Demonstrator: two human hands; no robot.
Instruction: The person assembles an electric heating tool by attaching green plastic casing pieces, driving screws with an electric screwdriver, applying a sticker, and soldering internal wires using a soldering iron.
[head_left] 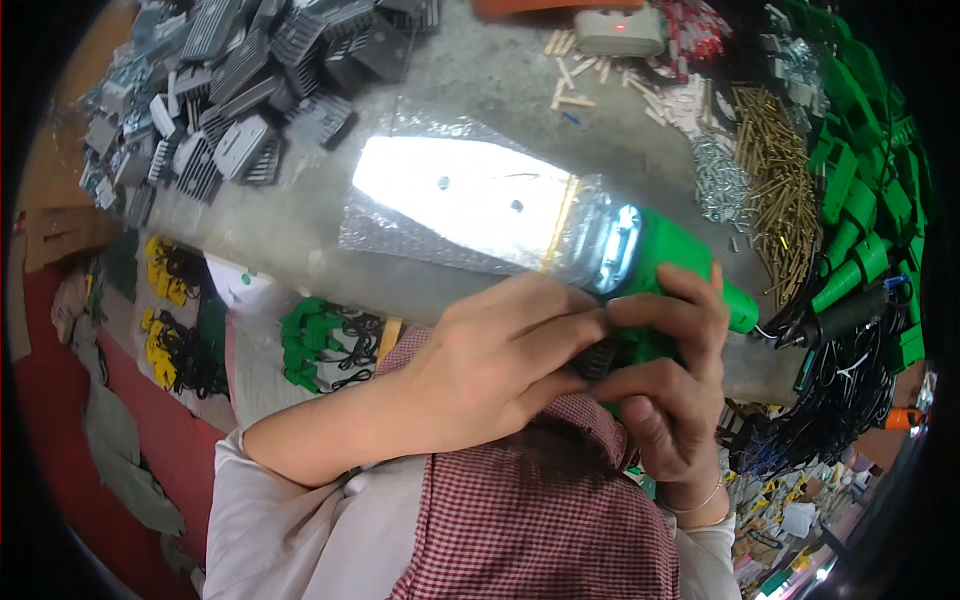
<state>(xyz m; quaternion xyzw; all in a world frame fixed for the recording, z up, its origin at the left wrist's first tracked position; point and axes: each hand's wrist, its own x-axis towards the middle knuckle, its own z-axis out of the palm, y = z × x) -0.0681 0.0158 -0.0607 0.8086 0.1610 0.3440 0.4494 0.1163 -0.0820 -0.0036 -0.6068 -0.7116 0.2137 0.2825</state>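
A power tool with a green plastic housing (675, 240) is held above the near edge of the bench. From it a bright, tapered metal plate (478, 195) with two holes points away to the left. Clear bubble wrap (390, 232) lies around the plate, with a yellow band (561, 222) across it. My right hand (675, 370) grips the housing, fingers curled over its near side. My left hand (510, 355) has its fingers pinched together against the housing's near side, meeting my right fingers beside a dark part (598, 360). Its fingertips are partly hidden.
Grey finned metal blocks (240, 145) are heaped at the far left. Brass rods (775, 190), small screws (720, 175) and green housings (850, 210) lie to the right. Black cables (840, 400) hang there beside a black-handled screwdriver (845, 318). A pale box (620, 33) stands at the back.
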